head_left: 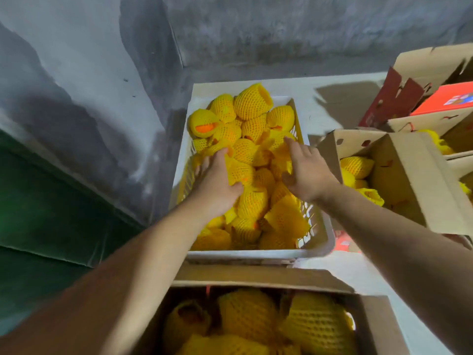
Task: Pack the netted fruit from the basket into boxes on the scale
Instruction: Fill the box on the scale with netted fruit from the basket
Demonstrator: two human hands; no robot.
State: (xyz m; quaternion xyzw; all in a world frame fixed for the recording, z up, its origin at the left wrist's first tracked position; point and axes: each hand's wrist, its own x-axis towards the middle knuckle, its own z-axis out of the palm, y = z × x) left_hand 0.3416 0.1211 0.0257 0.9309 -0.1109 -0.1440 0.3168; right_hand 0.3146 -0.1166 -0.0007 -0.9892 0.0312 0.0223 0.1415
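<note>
fruit nets [252, 103]: yellow mesh | basket [317, 248]: white | boxes [409, 175]: brown

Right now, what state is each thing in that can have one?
Basket: heaped with netted fruit.
Left hand: fingers straight, resting on the fruit.
Right hand: open above the fruit.
Near box: flaps open, partly filled.
Right box: open, some fruit inside.
</note>
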